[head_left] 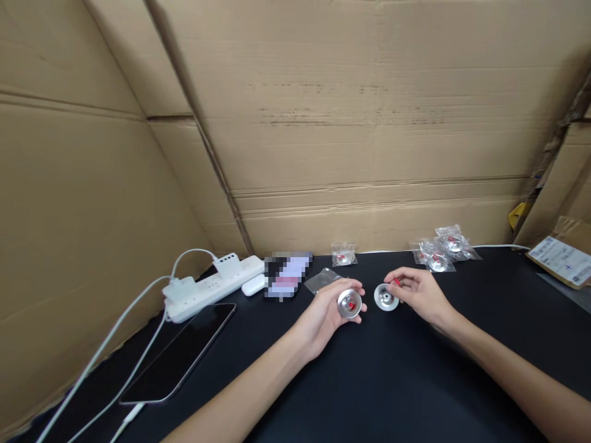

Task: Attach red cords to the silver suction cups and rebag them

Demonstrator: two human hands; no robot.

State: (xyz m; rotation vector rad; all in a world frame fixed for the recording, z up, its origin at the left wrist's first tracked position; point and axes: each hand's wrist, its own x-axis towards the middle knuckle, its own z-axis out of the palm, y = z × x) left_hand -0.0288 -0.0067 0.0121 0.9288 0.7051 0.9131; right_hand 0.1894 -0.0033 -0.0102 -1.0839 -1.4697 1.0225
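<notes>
My left hand (329, 314) is closed around a round silver metal disc with a red centre piece (349, 304), held just above the black table (406, 381). My right hand (418, 291) pinches a small red part (396, 282) between its fingertips. A second silver disc (386, 298) with small holes sits at the right hand's fingertips, close beside the first disc; whether the fingers also grip it is unclear.
Sealed clear bags with more silver discs lie at the back: one bag (344, 255) in the middle, several (443, 249) to the right. An empty clear bag (323, 280) lies by my left hand. A white power strip (210, 286), a phone (182, 351) and cardboard walls surround the table.
</notes>
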